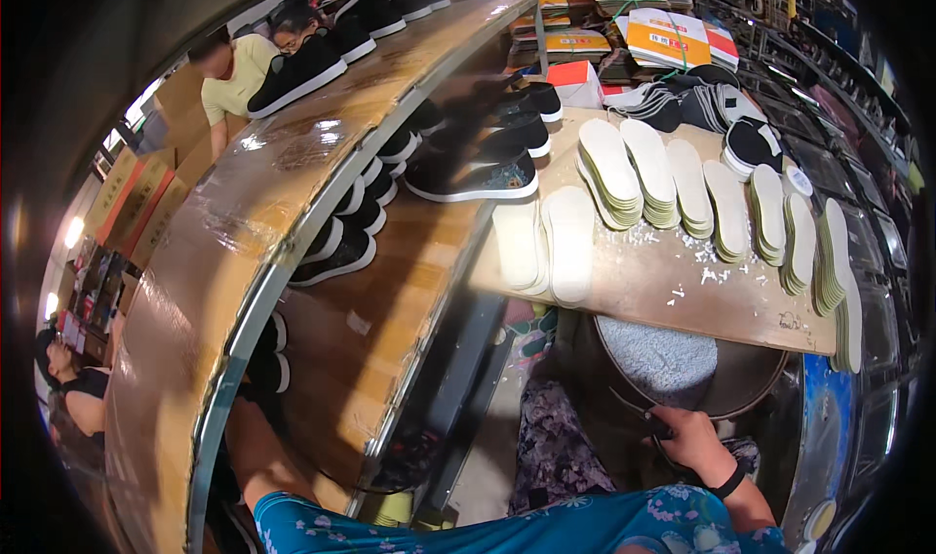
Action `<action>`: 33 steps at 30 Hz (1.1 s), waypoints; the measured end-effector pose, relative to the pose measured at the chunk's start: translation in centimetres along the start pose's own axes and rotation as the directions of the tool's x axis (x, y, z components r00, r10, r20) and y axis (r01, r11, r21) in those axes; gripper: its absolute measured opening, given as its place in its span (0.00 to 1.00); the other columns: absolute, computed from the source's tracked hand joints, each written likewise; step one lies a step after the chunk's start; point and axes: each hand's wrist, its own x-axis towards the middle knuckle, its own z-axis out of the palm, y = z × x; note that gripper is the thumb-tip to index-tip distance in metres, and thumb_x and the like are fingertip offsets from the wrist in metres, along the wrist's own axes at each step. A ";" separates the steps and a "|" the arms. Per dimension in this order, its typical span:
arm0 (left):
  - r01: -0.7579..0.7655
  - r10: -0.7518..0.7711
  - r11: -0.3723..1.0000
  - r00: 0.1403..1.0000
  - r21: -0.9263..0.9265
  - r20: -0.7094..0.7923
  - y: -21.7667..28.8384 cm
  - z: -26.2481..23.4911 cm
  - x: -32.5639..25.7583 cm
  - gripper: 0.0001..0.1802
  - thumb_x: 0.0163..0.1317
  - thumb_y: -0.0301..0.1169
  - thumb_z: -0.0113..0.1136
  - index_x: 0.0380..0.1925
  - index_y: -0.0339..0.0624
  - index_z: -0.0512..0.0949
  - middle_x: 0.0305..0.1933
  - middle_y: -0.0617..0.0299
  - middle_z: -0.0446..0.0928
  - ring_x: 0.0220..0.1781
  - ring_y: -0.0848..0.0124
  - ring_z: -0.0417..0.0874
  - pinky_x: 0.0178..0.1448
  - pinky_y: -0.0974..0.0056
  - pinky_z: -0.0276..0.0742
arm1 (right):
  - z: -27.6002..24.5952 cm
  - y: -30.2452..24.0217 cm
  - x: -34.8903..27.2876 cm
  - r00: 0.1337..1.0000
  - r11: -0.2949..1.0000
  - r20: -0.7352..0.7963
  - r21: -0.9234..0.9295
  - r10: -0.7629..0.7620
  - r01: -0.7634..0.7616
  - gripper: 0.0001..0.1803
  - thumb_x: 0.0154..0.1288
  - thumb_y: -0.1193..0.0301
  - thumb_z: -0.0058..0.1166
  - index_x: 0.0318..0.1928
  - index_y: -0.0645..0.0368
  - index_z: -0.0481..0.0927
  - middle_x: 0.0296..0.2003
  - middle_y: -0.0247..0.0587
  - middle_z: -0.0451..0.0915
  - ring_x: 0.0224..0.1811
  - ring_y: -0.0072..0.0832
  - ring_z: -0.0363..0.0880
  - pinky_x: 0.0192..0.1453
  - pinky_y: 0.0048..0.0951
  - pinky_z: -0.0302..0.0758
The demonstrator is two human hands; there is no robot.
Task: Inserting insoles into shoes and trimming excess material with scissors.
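The right hand (pixel 697 442) is closed around a dark handle (pixel 657 424) at the near-left rim of a round dark pan (pixel 753 367); whether that handle belongs to the pan or to a separate tool, I cannot tell. The pan sits at the near right, partly under the table's near edge, with pale bluish granules (pixel 655 359) heaped inside. The left forearm (pixel 261 447) runs behind the edge of the upper shelf at the near left; its hand is hidden, so its state cannot be told.

For good handling here, a firm but easy grip and a level wrist seem wise, since a sharp tilt could spill the loose granules. The knuckles would do best well away from the table edge just above, and slow movements would spare the overhanging insole stacks (pixel 832 261) at the right a knock.

The tabletop (pixel 624 283) is smooth brown board, strewn with small white scraps (pixel 710 254) before the insoles. To the left, the film-covered upper shelf (pixel 244 203) carries black shoes (pixel 297 76) with white soles, and more stand beneath it. Tied cardboard bundles (pixel 668 42) rise at the far side. At the far left, 2 people are beyond the shelf; 1 wears a yellow top (pixel 255 61).
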 end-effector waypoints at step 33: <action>-0.921 0.918 -0.367 -0.336 -0.129 -0.212 47.0 -0.3 -56.7 0.25 0.60 0.40 0.52 0.52 0.34 0.67 0.44 0.42 0.75 0.40 0.47 0.78 0.42 0.52 0.74 | -18.1 20.9 -38.8 -0.011 0.470 -0.762 0.411 0.648 -0.782 0.28 0.43 0.77 0.55 0.51 0.51 0.73 0.38 0.42 0.78 0.34 0.32 0.77 0.39 0.31 0.73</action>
